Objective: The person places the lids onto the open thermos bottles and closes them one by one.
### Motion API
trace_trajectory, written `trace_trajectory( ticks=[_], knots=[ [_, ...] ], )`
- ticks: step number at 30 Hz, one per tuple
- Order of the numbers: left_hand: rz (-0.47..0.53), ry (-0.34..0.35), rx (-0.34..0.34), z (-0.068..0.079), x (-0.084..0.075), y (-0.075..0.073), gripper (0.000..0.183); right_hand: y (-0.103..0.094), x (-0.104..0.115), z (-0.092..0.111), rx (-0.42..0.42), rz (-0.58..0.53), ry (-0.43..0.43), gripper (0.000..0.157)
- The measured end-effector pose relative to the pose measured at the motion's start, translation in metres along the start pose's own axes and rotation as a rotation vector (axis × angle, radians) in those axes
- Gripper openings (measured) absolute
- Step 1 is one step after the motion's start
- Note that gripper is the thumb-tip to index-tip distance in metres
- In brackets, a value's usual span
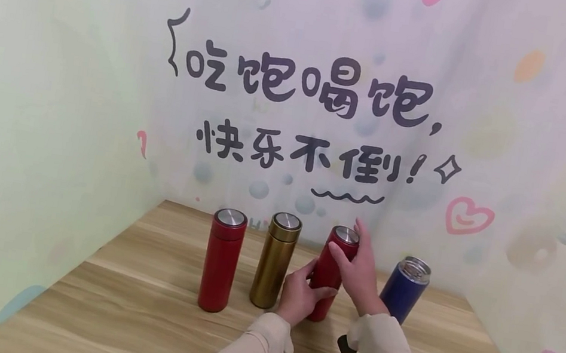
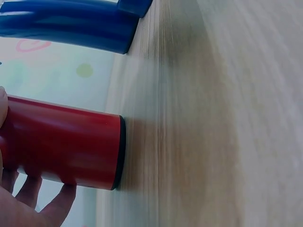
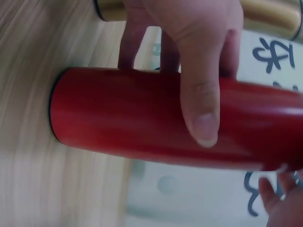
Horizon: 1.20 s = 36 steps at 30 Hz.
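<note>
A red insulated bottle (image 1: 323,279) with a silver-topped lid (image 1: 347,235) stands on the table. My left hand (image 1: 298,293) grips its lower body, thumb across the front (image 3: 201,109) and fingers on the far side. At the top, my right hand (image 1: 361,269) has its thumb against the front of the neck and its fingers stretched up past the lid; the right wrist view shows its spread fingers (image 3: 270,195) at the edge. To the right, a blue bottle (image 1: 403,290) has its metal mouth uncovered, its base hidden by the right arm.
Left of the hands stand a gold bottle (image 1: 274,269) and another red bottle (image 1: 219,270), both lidded. A small blue piece (image 2: 136,5) sits by the blue bottle's base. Behind the wooden table (image 1: 149,314) hangs a printed backdrop (image 1: 305,17).
</note>
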<state>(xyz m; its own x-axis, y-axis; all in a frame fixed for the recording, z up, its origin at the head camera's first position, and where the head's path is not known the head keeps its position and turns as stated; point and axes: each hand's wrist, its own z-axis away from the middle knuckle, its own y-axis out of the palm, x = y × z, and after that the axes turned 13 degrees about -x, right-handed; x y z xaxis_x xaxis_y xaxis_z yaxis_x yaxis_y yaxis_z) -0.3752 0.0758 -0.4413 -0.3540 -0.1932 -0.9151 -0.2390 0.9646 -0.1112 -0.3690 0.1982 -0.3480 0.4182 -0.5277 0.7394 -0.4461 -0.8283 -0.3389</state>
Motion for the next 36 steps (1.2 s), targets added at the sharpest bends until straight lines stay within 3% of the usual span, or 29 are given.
trace_trajectory(
  ticks=[5,14,22,31,33,36],
  knots=[
    [-0.002,0.024,-0.014,0.000,0.001,0.002,0.065,-0.010,-0.008,-0.002,0.087,-0.092,-0.002,0.058],
    [0.007,0.042,-0.019,0.000,0.002,-0.001,0.067,-0.016,-0.007,-0.006,0.107,0.015,-0.013,0.057],
    [0.010,0.033,-0.012,0.000,0.000,0.000,0.068,-0.007,-0.002,-0.004,-0.039,0.175,-0.075,0.059],
    [0.019,-0.015,0.007,0.002,0.000,0.000,0.072,0.010,0.004,0.002,-0.273,0.435,-0.245,0.057],
    [0.018,-0.019,0.009,0.001,0.000,-0.001,0.073,0.012,0.005,0.003,-0.298,0.492,-0.278,0.058],
    [0.016,-0.025,0.011,0.001,0.000,-0.002,0.073,0.014,0.005,0.003,-0.280,0.526,-0.262,0.061]
  ],
)
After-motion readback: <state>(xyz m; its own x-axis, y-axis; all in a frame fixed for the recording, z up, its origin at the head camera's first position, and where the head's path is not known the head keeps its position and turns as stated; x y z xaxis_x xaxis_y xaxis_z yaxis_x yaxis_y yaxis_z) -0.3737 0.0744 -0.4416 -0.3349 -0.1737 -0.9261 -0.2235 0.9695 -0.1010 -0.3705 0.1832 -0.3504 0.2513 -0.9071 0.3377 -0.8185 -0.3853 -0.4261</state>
